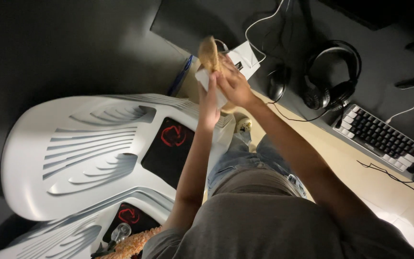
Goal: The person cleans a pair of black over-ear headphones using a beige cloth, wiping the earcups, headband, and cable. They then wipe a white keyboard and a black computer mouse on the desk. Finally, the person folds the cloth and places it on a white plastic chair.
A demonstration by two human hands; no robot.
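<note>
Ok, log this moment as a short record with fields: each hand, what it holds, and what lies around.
left hand: raised, fingers on a white box
right hand: raised beside the left, gripping a tan blurred object; what it is cannot be told
below the hands: white moulded casing with black panels bearing red emblems
desk items: black headphones, black computer mouse, keyboard with white and dark keys
person: grey shirt, blue jeans

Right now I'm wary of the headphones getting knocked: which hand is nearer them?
Right. The right hand, holding a tan object, is closer to the black headphones on the desk; the left hand sits beyond it, farther away.
</note>
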